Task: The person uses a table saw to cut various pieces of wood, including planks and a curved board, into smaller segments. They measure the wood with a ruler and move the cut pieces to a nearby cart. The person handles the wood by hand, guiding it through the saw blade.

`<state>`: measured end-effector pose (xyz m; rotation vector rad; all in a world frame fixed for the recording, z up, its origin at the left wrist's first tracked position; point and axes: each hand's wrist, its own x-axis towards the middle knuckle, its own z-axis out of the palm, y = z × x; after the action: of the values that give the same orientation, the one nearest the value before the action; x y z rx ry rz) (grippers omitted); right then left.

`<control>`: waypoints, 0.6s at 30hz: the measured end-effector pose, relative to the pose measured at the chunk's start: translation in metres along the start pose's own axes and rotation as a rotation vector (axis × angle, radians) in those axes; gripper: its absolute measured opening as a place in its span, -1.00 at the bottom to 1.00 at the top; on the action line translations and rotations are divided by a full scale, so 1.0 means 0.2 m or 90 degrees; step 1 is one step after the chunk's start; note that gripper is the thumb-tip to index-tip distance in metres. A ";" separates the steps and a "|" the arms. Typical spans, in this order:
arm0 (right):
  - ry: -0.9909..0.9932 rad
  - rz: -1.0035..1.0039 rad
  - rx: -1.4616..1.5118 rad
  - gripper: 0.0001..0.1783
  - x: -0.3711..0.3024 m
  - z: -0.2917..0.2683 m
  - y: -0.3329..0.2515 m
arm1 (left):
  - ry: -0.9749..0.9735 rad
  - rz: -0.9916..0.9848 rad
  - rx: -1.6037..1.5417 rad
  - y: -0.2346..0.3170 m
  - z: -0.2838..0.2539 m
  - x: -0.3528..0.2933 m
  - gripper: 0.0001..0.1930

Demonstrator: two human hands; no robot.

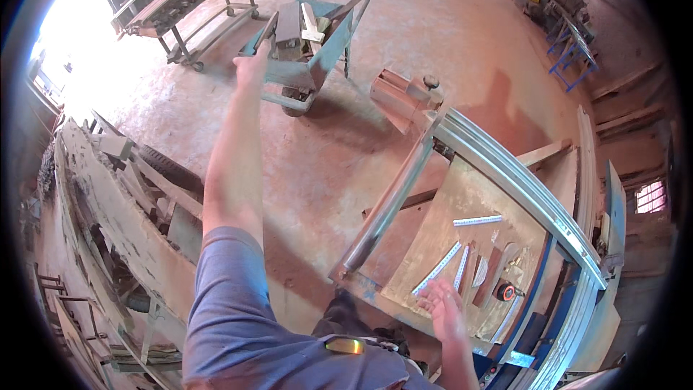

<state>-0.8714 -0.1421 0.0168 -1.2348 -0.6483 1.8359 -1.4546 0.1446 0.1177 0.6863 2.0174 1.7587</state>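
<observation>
My left arm stretches far forward. At its end my left hand (252, 63) has the thumb out to the left and a finger pointing up, overlapping the near left side of a teal wheelbarrow (328, 61). A dark strip of wood (270, 27) shows just beyond its fingertips; whether they touch is hard to tell. Wood offcuts (312, 27) fill the wheelbarrow. My right hand (442, 308) is open, palm up, over the near edge of a wooden panel (433, 245) on a metal-framed machine. Close to it lie a white folding ruler (437, 269) and a round black-and-red tape measure (506, 291).
Curved metal rails (520, 180) border the machine on the right. Rough planks (137, 209) and a tyre (170, 167) are stacked at left. A wheeled rack (195, 11) carrying boards stands at the far left, and a blue metal stand (574, 58) at the far right.
</observation>
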 end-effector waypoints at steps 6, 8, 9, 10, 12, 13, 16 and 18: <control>0.035 0.006 0.064 -0.54 -0.10 -0.09 0.07 | -0.180 0.086 0.057 -0.54 0.26 -0.73 -0.45; -0.004 0.020 0.040 -0.58 -0.09 -0.05 0.07 | -0.238 0.026 -0.006 -0.87 0.16 -0.97 -0.45; -0.016 0.023 0.031 -0.59 -0.09 -0.04 0.06 | -0.216 0.014 -0.031 -0.89 0.11 -1.19 -0.42; -0.030 0.026 0.020 -0.60 -0.09 -0.04 0.06 | -0.212 0.005 -0.027 -0.86 0.03 -1.35 -0.45; -0.050 0.035 -0.010 -0.62 -0.08 -0.03 0.08 | -0.211 -0.028 -0.038 -0.89 -0.16 -1.60 -0.48; -0.063 0.042 -0.027 -0.63 -0.08 -0.03 0.09 | -0.217 -0.053 -0.055 -0.94 -0.26 -1.70 -0.48; -0.122 0.037 -0.096 -0.60 -0.12 -0.02 0.14 | -0.238 -0.077 -0.043 -1.00 -0.53 -2.05 -0.51; -0.155 0.049 -0.092 -0.60 -0.18 -0.03 0.19 | -0.226 -0.107 0.078 -0.80 -0.68 -2.28 -0.57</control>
<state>-0.8719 -0.1931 0.0045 -1.1498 -0.8919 2.0532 -1.1808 -0.2474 -0.0360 0.7800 1.8848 1.3218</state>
